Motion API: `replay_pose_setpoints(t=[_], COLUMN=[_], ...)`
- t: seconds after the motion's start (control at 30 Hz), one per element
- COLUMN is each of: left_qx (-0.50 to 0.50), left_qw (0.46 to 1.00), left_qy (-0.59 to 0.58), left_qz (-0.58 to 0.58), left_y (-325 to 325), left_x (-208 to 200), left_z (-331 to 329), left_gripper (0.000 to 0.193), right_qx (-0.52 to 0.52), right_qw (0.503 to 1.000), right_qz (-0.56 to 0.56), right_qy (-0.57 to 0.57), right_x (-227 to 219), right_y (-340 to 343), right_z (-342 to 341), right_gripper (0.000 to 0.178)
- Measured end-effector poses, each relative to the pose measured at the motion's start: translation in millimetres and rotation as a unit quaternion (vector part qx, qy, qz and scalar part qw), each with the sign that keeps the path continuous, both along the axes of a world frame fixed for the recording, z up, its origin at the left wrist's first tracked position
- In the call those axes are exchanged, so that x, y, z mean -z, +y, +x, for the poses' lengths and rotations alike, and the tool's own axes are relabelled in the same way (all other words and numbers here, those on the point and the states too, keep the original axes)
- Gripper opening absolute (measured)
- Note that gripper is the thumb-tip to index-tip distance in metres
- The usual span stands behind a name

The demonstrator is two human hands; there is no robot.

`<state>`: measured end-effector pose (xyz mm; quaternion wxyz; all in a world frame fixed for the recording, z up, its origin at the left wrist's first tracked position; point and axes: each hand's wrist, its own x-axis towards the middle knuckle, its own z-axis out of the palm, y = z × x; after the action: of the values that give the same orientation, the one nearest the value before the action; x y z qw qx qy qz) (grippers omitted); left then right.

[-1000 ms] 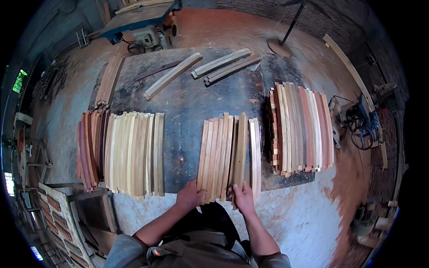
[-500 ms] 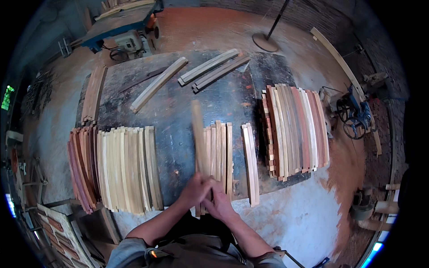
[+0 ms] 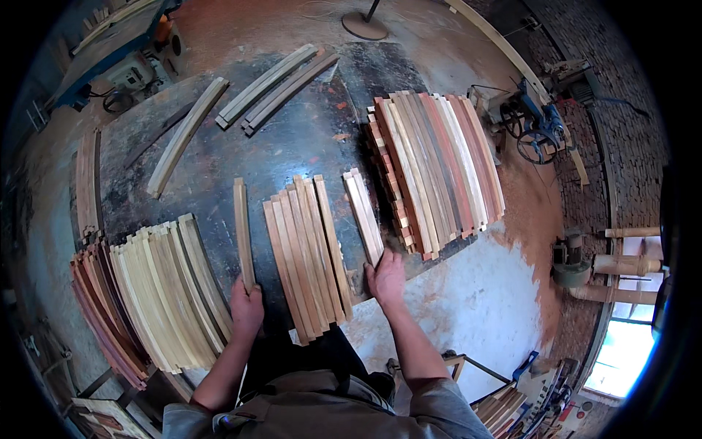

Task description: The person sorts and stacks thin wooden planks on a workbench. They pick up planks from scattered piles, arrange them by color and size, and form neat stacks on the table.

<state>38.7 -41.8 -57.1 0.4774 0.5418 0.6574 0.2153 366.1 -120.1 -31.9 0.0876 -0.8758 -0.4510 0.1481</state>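
My left hand is closed around the near end of a single brown wooden strip, which points away from me over the dark tabletop. My right hand grips the near end of a pair of pale wooden strips, thumb on their left side and fingers on the right. Between my hands lies a row of light brown strips, side by side, with uneven ends. To the left of my left hand is a wide row of yellowish strips, with reddish strips beyond it.
A tall stack of mixed-colour strips stands right of my right hand. Loose strips lie at the table's far side. A blue-topped machine stands far left, a blue wheeled machine at right, and a round metal base beyond the table.
My hands, together on one upraised strip before, have parted. The left carried the brown strip left; the right reached over to the pale pair. The view has swung to the right.
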Motion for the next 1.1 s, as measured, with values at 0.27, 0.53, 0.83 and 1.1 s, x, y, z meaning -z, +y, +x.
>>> replay_pose_setpoints(t=[0.27,0.53,0.83,1.1], left_qx=[0.022,0.041,0.029,0.074], left_qw=[0.999,0.993,0.989,0.988], left_qy=[0.026,0.089,0.123,0.135], left_qz=[0.026,0.072,0.078,0.017], left_y=[-11.2,-25.4,-36.9,-29.7], left_x=[-5.6,-2.9,-9.1,-38.2], left_z=[11.4,18.9,46.2,44.5], left_gripper=[0.038,0.047,0.045,0.042], right_qx=[0.166,0.197,0.124,0.064], right_qw=[0.735,0.637,0.684,0.646], right_qz=[0.094,0.06,0.041,-0.012], right_qy=[0.651,0.743,0.718,0.761], right_x=[-45.6,-53.6,-60.8,-70.2], right_y=[24.1,25.1,27.9,39.2], right_z=[-25.3,-49.1,-90.8,-128.6], right_gripper=[0.036,0.028,0.031,0.027])
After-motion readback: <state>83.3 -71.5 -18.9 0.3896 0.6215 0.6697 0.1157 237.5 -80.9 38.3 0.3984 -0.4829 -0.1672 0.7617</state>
